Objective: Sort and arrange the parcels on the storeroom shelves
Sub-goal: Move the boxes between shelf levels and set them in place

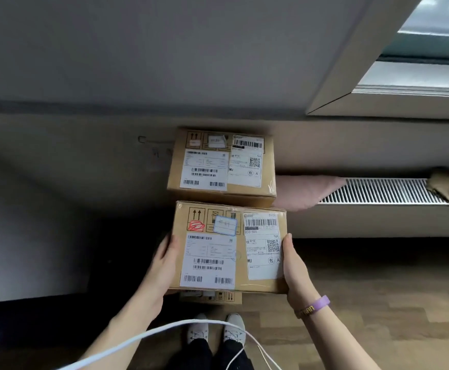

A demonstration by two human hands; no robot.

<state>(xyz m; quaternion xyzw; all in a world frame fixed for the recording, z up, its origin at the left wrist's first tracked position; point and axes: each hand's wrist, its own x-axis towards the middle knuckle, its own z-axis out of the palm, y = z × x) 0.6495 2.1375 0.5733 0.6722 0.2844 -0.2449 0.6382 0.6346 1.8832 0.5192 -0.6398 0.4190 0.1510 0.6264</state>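
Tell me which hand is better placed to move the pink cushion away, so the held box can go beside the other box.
The right hand, probably. The pink cushion lies right of the far box, on that hand's side; the left hand would need to cross the held box.

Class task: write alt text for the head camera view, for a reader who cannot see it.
A left hand and a right hand hold a labelled cardboard parcel by its sides above a wood floor. A second parcel sits beyond it by the wall.
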